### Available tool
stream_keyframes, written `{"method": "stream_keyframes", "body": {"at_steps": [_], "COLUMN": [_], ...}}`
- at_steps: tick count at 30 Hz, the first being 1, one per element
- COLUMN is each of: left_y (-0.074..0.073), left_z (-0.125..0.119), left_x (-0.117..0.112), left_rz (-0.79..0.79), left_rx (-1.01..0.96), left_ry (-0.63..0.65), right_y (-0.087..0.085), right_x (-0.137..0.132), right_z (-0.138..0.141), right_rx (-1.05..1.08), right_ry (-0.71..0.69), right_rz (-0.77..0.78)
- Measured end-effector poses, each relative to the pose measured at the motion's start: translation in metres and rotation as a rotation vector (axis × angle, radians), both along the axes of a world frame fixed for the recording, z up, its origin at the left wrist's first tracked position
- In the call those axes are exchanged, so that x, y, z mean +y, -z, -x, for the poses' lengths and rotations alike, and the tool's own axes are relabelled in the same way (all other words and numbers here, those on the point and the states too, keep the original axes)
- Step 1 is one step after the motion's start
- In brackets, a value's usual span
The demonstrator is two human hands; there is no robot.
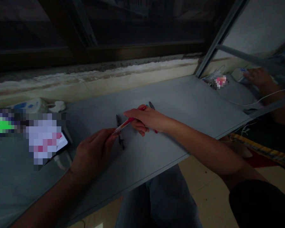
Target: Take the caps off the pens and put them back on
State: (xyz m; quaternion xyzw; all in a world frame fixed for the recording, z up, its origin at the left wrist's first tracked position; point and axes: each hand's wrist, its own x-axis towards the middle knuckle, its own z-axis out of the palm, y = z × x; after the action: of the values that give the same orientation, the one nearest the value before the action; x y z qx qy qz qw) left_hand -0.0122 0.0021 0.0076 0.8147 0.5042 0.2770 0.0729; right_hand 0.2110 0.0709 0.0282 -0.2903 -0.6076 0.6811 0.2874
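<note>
**Red pen held between both hands on a grey surface**

The right hand (pixel 144 119) is clenched around the barrel of a red pen (pixel 129 122), and the left hand (pixel 92 155) pinches the pen's pale end with its fingertips (pixel 111 132). Neither grip is released. The pen lies slanted between the hands, over the middle of a grey surface (pixel 180 95); whether it touches the surface cannot be told. A red tip (pixel 156 131) shows past the right hand, but it may or may not belong to the same pen.

A dark slender piece (pixel 120 133) lies just beside the left fingertips, and a second dark tip (pixel 152 105) shows beyond the right hand. Neither is held. As things lie, the pen is in both hands, and the dark pieces remain on the surface.

Toward the left edge sit a dark-framed phone (pixel 64 142), partly blurred out, and crumpled white tissue (pixel 58 106). A white cable (pixel 258 101) runs across the right side.
</note>
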Motion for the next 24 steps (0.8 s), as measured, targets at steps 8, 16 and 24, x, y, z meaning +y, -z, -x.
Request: {"method": "stream_keyframes", "body": {"at_steps": [8, 16, 24], "left_y": [0.005, 0.001, 0.001], "left_z": [-0.001, 0.001, 0.003], "left_x": [0.000, 0.005, 0.005], "left_rz": [0.251, 0.250, 0.309], "left_rx": [-0.161, -0.160, -0.165], "left_ry": [0.108, 0.051, 0.092], "right_y": [-0.010, -0.010, -0.014], "right_x": [0.003, 0.010, 0.016], "right_z": [-0.015, -0.020, -0.031], "right_rx": [-0.049, -0.153, -0.127], "right_ry": [-0.116, -0.060, -0.040], "right_rz": [-0.348, -0.362, -0.433]}}
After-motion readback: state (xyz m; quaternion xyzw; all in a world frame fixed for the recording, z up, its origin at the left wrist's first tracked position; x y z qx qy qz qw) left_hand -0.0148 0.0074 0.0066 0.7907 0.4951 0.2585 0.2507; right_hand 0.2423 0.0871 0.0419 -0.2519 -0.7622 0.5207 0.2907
